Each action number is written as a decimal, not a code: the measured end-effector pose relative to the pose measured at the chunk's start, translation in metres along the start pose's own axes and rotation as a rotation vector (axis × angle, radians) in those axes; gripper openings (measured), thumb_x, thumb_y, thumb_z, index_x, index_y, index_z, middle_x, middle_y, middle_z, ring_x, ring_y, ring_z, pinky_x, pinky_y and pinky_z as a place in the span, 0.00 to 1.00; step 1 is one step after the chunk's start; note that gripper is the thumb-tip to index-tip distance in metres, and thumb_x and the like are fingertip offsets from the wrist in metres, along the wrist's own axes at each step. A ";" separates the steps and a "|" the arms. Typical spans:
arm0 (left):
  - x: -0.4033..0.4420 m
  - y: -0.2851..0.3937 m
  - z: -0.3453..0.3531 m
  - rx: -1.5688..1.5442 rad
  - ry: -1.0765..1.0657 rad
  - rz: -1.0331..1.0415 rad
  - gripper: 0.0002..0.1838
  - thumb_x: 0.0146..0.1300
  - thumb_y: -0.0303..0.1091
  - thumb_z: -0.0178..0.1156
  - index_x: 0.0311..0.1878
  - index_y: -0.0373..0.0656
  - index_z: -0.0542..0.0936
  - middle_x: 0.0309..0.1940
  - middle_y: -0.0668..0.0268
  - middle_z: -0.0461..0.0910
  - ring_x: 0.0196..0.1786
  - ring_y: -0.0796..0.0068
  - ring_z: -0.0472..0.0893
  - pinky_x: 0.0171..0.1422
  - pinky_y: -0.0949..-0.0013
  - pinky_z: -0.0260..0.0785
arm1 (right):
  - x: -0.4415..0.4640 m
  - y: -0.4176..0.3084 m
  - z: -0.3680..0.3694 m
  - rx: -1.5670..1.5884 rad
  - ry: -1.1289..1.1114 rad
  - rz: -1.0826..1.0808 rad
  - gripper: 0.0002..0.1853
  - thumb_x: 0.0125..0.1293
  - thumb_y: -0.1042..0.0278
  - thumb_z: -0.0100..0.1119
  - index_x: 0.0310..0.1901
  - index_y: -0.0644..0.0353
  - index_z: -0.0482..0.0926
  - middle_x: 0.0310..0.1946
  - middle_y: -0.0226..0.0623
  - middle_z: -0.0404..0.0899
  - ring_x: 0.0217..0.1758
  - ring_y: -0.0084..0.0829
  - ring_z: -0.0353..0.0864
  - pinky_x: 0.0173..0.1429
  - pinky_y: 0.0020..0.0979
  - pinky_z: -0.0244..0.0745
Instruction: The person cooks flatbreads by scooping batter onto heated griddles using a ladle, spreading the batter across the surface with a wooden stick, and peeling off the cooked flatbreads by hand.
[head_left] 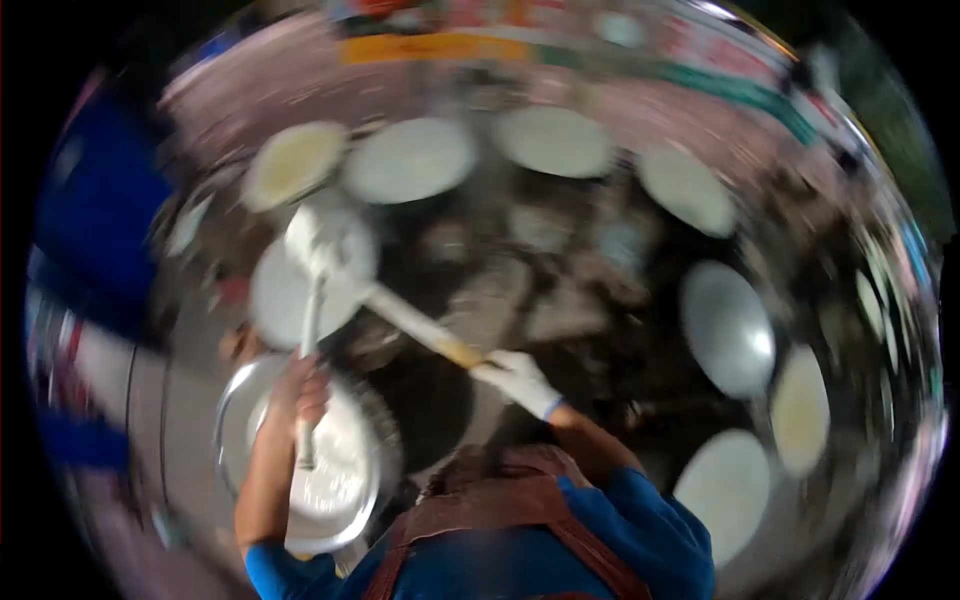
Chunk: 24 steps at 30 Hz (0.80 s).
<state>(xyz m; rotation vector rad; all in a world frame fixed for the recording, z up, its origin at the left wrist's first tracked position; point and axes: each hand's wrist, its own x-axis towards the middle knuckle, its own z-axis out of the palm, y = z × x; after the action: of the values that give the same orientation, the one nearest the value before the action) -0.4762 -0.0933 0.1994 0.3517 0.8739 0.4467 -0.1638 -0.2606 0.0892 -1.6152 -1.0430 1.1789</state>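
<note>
White-gloved right hand (520, 382) is wrapped round a stick (415, 322), bare left hand (302, 388) has its fingers closed on a ladle (312, 300). Both far ends crowd the pan (275, 305) upper left, so they could clash. Bowl (233, 430) of white mix (335, 472) sits lower left; a tipped ladle might dribble in between, imo.

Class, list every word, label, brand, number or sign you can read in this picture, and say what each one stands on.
Readable text: none.
Banner across the top: red and white letter-like shapes, too blurred to read.
Orange strip: nothing legible.
Metal basin, long tool handles and apron: no lettering that can be made out.
</note>
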 end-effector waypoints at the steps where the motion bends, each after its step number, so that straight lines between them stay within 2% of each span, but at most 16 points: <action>1: 0.028 -0.004 0.024 -0.150 -0.116 -0.220 0.15 0.68 0.42 0.44 0.25 0.48 0.64 0.13 0.75 0.59 0.08 0.85 0.55 0.06 0.80 0.45 | -0.013 0.033 -0.020 -0.126 0.061 0.031 0.20 0.58 0.49 0.58 0.35 0.61 0.79 0.21 0.35 0.75 0.25 0.27 0.74 0.29 0.30 0.66; 2: 0.065 -0.014 0.038 -0.229 -0.246 -0.429 0.20 0.68 0.42 0.43 0.19 0.47 0.62 0.12 0.74 0.59 0.09 0.83 0.57 0.08 0.79 0.49 | -0.033 0.062 -0.041 -0.253 0.092 0.076 0.22 0.58 0.47 0.57 0.35 0.62 0.79 0.22 0.38 0.76 0.25 0.32 0.75 0.30 0.32 0.67; 4: 0.143 -0.052 0.057 -0.413 -0.232 -0.735 0.18 0.69 0.43 0.40 0.31 0.38 0.69 0.14 0.69 0.62 0.12 0.79 0.61 0.12 0.76 0.54 | -0.101 0.100 -0.074 -0.247 0.303 0.140 0.24 0.58 0.45 0.56 0.34 0.63 0.78 0.23 0.44 0.75 0.27 0.39 0.75 0.32 0.38 0.67; 6: 0.192 -0.108 0.108 -0.257 -0.307 -0.734 0.17 0.67 0.39 0.44 0.22 0.44 0.63 0.13 0.72 0.61 0.13 0.81 0.63 0.14 0.80 0.56 | -0.166 0.134 -0.100 -0.156 0.407 0.375 0.25 0.58 0.45 0.56 0.36 0.65 0.77 0.25 0.45 0.75 0.29 0.41 0.75 0.34 0.38 0.67; 7: 0.229 -0.137 0.128 -0.221 -0.278 -0.723 0.15 0.69 0.42 0.39 0.38 0.39 0.66 0.13 0.69 0.62 0.13 0.77 0.63 0.13 0.74 0.59 | -0.202 0.123 -0.122 -0.204 0.431 0.503 0.25 0.58 0.44 0.56 0.38 0.63 0.78 0.27 0.46 0.76 0.31 0.40 0.77 0.34 0.36 0.68; 8: 0.247 -0.166 0.167 -0.329 -0.206 -0.925 0.13 0.68 0.40 0.42 0.39 0.38 0.67 0.14 0.69 0.62 0.12 0.78 0.64 0.13 0.73 0.59 | -0.235 0.145 -0.130 -0.187 0.629 0.454 0.22 0.58 0.47 0.58 0.39 0.62 0.78 0.25 0.44 0.77 0.29 0.38 0.77 0.34 0.35 0.69; 9: 0.246 -0.194 0.217 0.519 -0.155 -0.433 0.11 0.67 0.39 0.45 0.37 0.40 0.67 0.14 0.70 0.63 0.10 0.80 0.63 0.11 0.75 0.57 | -0.264 0.171 -0.130 -0.173 0.826 0.399 0.20 0.57 0.49 0.59 0.40 0.60 0.79 0.24 0.42 0.77 0.27 0.35 0.76 0.33 0.34 0.70; 10: 0.278 -0.216 0.240 0.142 -0.347 -0.923 0.12 0.67 0.41 0.47 0.32 0.43 0.66 0.14 0.71 0.64 0.09 0.82 0.62 0.09 0.77 0.53 | -0.287 0.187 -0.134 -0.451 0.943 0.482 0.18 0.56 0.50 0.61 0.37 0.59 0.80 0.23 0.44 0.77 0.26 0.39 0.77 0.33 0.35 0.70; 11: 0.232 -0.240 0.306 0.723 -0.395 -0.363 0.14 0.67 0.42 0.48 0.27 0.46 0.64 0.13 0.74 0.64 0.08 0.85 0.60 0.08 0.80 0.50 | -0.310 0.191 -0.141 -0.560 1.034 0.632 0.17 0.56 0.52 0.61 0.35 0.58 0.81 0.24 0.46 0.77 0.26 0.42 0.78 0.33 0.37 0.71; 12: 0.306 -0.271 0.313 0.298 -0.384 -1.007 0.14 0.67 0.42 0.49 0.27 0.46 0.65 0.12 0.75 0.63 0.09 0.86 0.59 0.09 0.80 0.48 | -0.324 0.187 -0.150 -0.595 1.122 0.757 0.16 0.57 0.54 0.59 0.35 0.59 0.81 0.24 0.47 0.78 0.26 0.40 0.78 0.34 0.37 0.70; 14: 0.334 -0.310 0.383 0.603 -0.792 -1.132 0.10 0.66 0.41 0.49 0.33 0.47 0.66 0.11 0.77 0.58 0.09 0.86 0.56 0.09 0.81 0.47 | -0.337 0.168 -0.168 -0.216 1.387 0.810 0.16 0.59 0.58 0.57 0.43 0.60 0.79 0.31 0.48 0.79 0.34 0.38 0.80 0.41 0.34 0.72; 15: 0.327 -0.328 0.420 0.793 -0.754 -0.939 0.07 0.66 0.39 0.49 0.42 0.50 0.66 0.12 0.76 0.56 0.09 0.85 0.55 0.10 0.81 0.46 | -0.336 0.173 -0.173 -0.222 1.515 0.684 0.18 0.59 0.59 0.56 0.47 0.60 0.77 0.34 0.49 0.79 0.38 0.37 0.80 0.44 0.32 0.71; 17: 0.324 -0.365 0.483 1.081 -0.825 -0.654 0.17 0.66 0.36 0.49 0.57 0.59 0.60 0.13 0.75 0.54 0.11 0.84 0.53 0.12 0.79 0.46 | -0.320 0.174 -0.195 -0.260 1.770 0.390 0.21 0.60 0.61 0.55 0.55 0.60 0.73 0.40 0.49 0.79 0.44 0.36 0.79 0.50 0.29 0.70; 20: 0.362 -0.441 0.525 1.271 -1.015 -0.469 0.39 0.61 0.28 0.51 0.70 0.64 0.44 0.16 0.71 0.55 0.13 0.81 0.55 0.14 0.74 0.48 | -0.282 0.099 -0.233 -0.370 1.536 0.731 0.26 0.62 0.61 0.52 0.63 0.50 0.64 0.43 0.51 0.77 0.47 0.44 0.78 0.52 0.35 0.70; 22: 0.383 -0.488 0.539 1.289 -0.982 -0.562 0.38 0.57 0.28 0.49 0.70 0.57 0.46 0.21 0.68 0.64 0.17 0.76 0.64 0.18 0.69 0.59 | -0.249 0.114 -0.260 -0.347 1.433 0.991 0.24 0.62 0.57 0.50 0.61 0.42 0.66 0.40 0.53 0.77 0.43 0.50 0.77 0.49 0.41 0.71; 24: 0.415 -0.531 0.546 1.595 -1.012 -0.189 0.38 0.57 0.26 0.48 0.70 0.59 0.47 0.25 0.63 0.71 0.22 0.69 0.71 0.22 0.64 0.64 | -0.229 0.153 -0.272 -0.290 1.474 1.129 0.18 0.62 0.55 0.50 0.54 0.40 0.74 0.38 0.54 0.76 0.41 0.52 0.76 0.46 0.42 0.71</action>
<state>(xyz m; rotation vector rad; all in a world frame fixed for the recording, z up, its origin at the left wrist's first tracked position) 0.3133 -0.3957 0.0043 1.7442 0.0617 -0.7082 0.0738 -0.5643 0.0521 -2.6075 0.7798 0.0692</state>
